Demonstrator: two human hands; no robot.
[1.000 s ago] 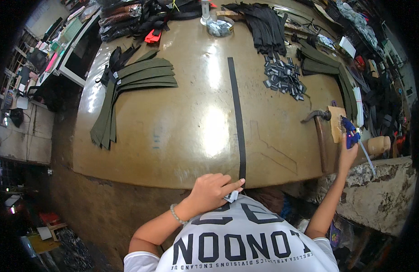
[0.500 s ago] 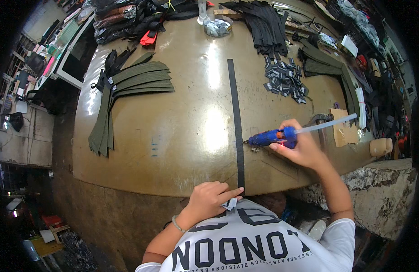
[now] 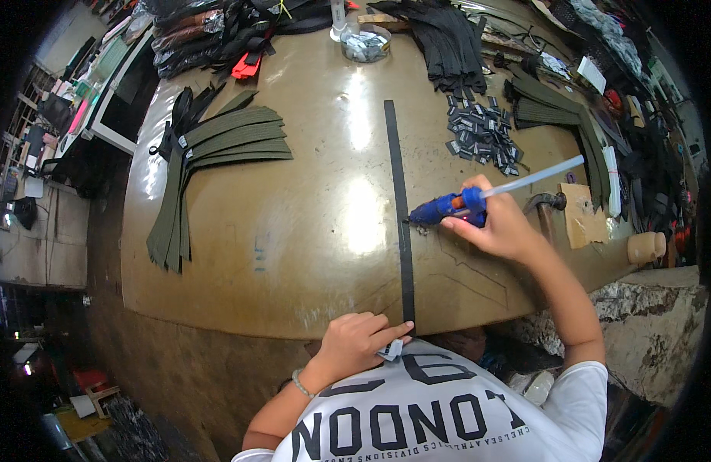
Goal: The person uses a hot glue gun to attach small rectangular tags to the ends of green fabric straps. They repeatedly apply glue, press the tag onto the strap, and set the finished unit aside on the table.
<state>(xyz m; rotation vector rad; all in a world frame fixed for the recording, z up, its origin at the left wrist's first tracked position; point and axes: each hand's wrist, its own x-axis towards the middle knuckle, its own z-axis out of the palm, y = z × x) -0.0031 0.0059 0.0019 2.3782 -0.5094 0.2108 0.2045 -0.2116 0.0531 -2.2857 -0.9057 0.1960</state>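
Note:
A long black webbing strap [image 3: 399, 177] lies lengthwise on the table, its near end at the front edge. My right hand [image 3: 503, 225] is closed round a blue hot glue gun [image 3: 452, 208], with a long translucent glue stick [image 3: 536, 176] sticking out of its back. The gun's nozzle meets the strap around the middle of its length. My left hand [image 3: 361, 339] is at the strap's near end, a fingertip pressing on it. Small grey-and-white labels [image 3: 391, 350] are tucked in its curled fingers, partly hidden.
Olive straps [image 3: 232, 135] lie fanned at the left, more [image 3: 552, 104] at the right. A pile of small dark labels [image 3: 482, 135] and a bundle of black straps [image 3: 444, 46] are right of the strap. A hammer [image 3: 546, 212] rests beyond my right hand; a clear bowl [image 3: 365, 44] stands far back.
My right hand has moved the glue gun slightly left and away from me, bringing its nozzle over the strap. My left hand stays at the near end.

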